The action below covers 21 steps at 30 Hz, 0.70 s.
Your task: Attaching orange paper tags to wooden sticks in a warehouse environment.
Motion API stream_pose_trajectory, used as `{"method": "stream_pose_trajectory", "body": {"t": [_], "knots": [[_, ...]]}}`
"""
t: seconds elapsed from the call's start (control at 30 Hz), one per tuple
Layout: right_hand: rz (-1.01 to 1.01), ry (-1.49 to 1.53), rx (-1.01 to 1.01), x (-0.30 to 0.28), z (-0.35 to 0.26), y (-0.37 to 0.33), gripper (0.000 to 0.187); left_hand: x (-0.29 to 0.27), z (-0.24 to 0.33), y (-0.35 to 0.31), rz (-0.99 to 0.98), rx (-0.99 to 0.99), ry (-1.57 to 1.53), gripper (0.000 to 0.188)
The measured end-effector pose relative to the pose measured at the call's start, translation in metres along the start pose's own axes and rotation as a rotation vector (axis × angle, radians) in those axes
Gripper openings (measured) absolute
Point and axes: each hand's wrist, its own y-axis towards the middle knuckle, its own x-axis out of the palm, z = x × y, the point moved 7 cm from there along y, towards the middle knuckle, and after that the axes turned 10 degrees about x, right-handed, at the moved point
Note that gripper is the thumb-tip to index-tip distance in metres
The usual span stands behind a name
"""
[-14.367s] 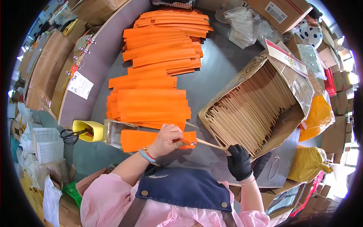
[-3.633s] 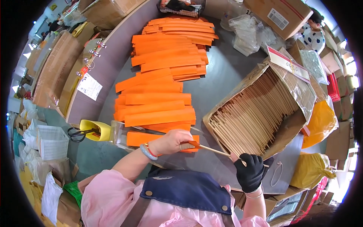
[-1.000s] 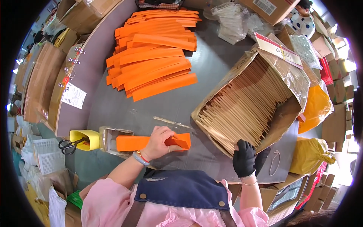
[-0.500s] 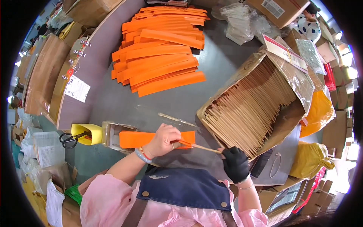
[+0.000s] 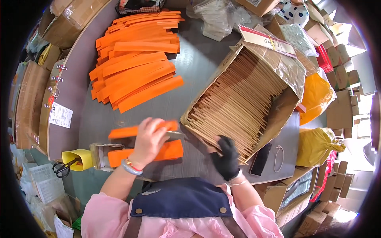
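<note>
My bare left hand (image 5: 147,142), with bracelets at the wrist, is closed on a flat orange strip (image 5: 121,132) just above the desk. Below this hand, another orange strip or small stack (image 5: 171,150) lies beside a small open carton. My right hand (image 5: 225,158), in a black fingerless glove, is at the near left edge of a cardboard box (image 5: 194,133) full of thin wooden sticks (image 5: 238,103). Its thumb and index finger stand apart, with no stick visible between them; slight blur softens the fingertips. Farther off lies a large pile of orange strips (image 5: 135,59).
At left are the small open carton (image 5: 104,155) and a yellow holder (image 5: 75,159) with black-handled scissors (image 5: 61,169). A dark phone-like slab (image 5: 260,159) and a white cord loop (image 5: 279,158) lie right of my glove. Plastic bags (image 5: 216,20) sit at the back.
The stick with an orange strip on it is gone from between my hands. My left hand has moved left and taken an orange strip; my right has drawn apart. The whole view has shifted.
</note>
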Motion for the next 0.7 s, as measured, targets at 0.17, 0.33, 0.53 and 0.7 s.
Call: {"method": "stream_pose_trajectory", "body": {"t": [0.17, 0.33, 0.53, 0.7], "knots": [[0.054, -0.571, -0.124, -0.014, 0.044, -0.012, 0.026, 0.039, -0.001, -0.049, -0.210, -0.158, -0.274, 0.037], [0.011, -0.627, -0.115, -0.006, 0.045, -0.012, 0.022, 0.039, -0.003, -0.058, -0.017, -0.188, -0.261, 0.039], [0.041, -0.442, -0.002, -0.029, 0.045, -0.012, 0.008, 0.032, -0.004, -0.054, -0.003, -0.215, -0.353, 0.037], [-0.195, -0.324, -0.010, -0.031, 0.013, -0.018, 0.027, 0.044, -0.013, -0.067, -0.073, -0.187, -0.492, 0.029]]}}
